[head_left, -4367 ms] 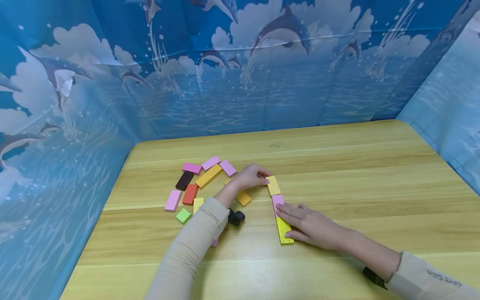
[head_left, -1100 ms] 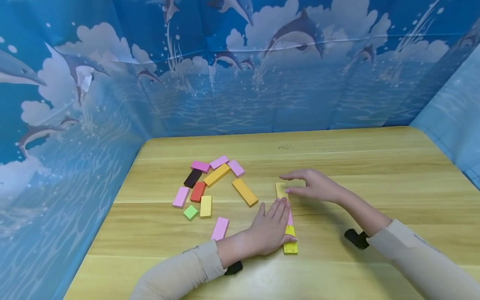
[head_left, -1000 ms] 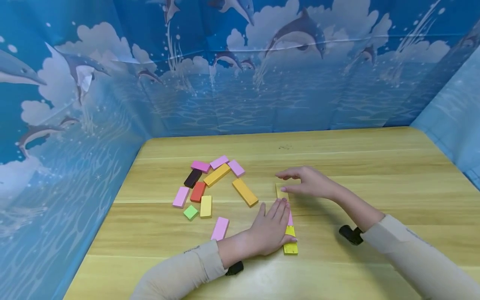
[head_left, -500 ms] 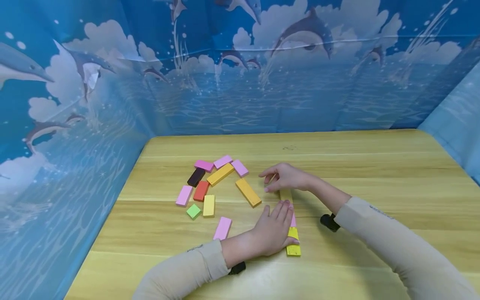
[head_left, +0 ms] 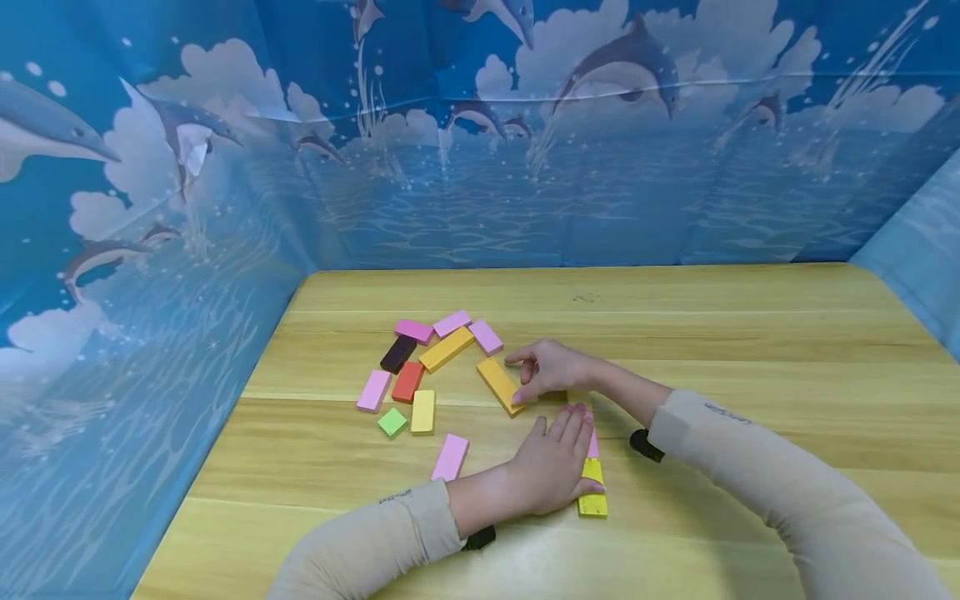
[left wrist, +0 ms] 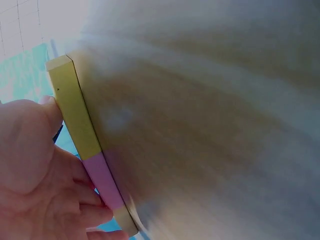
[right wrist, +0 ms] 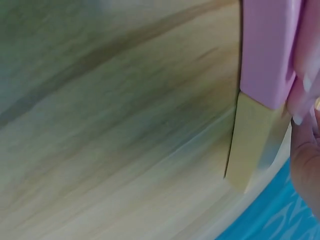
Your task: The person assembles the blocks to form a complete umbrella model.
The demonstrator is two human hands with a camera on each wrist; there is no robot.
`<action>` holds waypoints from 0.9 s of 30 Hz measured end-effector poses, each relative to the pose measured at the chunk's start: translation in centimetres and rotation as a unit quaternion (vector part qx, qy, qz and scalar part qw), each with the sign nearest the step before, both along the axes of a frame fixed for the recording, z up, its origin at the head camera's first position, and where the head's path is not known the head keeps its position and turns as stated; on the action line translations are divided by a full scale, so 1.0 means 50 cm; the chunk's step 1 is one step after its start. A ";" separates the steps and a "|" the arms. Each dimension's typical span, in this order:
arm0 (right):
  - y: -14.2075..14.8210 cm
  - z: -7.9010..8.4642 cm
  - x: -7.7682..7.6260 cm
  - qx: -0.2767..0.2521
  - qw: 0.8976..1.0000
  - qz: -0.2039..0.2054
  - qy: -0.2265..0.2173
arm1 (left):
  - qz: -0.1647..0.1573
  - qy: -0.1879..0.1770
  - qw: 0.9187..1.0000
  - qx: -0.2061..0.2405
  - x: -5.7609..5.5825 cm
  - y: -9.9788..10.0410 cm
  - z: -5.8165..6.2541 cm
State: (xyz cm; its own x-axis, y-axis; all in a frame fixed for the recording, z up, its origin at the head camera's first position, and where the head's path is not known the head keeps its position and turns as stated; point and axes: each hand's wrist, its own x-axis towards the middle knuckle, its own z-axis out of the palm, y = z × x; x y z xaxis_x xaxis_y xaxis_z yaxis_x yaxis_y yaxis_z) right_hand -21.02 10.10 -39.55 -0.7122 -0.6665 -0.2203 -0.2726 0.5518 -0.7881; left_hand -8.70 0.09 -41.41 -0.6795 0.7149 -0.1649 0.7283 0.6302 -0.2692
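Head view, with both wrist cameras. From my remote station I see the right hand (head_left: 555, 367) beside the orange block (head_left: 498, 385), which lies flat on the table (head_left: 712, 358), left of a short row. Half a second earlier this hand hung between row and block; at about one second it was over the row's far end. Its thumb and forefinger are spread apart, the other fingers bent inward. The thumb tip overlaps the block's near end; I cannot tell whether it touches, and the block lies as before among its neighbours.

The left hand (head_left: 551, 467) keeps its place across the row, its fingers straight and mostly together, the little finger slightly apart, the thumb spread over the yellow block (head_left: 592, 503). Over four seconds ago the right hand lay here, while the left was at the far end. The row runs, end to end, from the yellow block through a pink block (right wrist: 267, 50) to a pale yellow block (right wrist: 250, 140).

I find the loose pieces in their earlier arrangement: a red block (head_left: 408, 382) near a black block (head_left: 398, 354), and a green block (head_left: 392, 422) just beside a cream block (head_left: 423, 412).
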 end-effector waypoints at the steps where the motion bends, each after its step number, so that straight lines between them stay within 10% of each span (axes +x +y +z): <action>1: -0.003 -0.001 0.000 0.007 1.000 0.000 0.007 | 0.000 0.001 1.000 0.000 0.000 0.000 0.000; 16: -0.038 -0.011 0.013 0.070 0.990 0.019 0.121 | -0.010 0.017 1.000 0.003 0.003 -0.003 0.007; 27: -0.048 -0.006 0.018 0.082 0.989 -0.025 0.117 | -0.009 0.031 0.999 -0.007 0.003 0.000 0.008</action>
State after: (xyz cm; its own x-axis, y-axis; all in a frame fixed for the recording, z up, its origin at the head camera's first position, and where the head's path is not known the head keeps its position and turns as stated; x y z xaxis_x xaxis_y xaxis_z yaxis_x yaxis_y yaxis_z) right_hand -20.15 7.73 -39.83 -0.7880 -0.5977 -0.1477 -0.4065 0.6852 -0.6044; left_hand -8.54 0.10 -41.00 -0.6757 0.7252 -0.1326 0.7213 0.6131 -0.3223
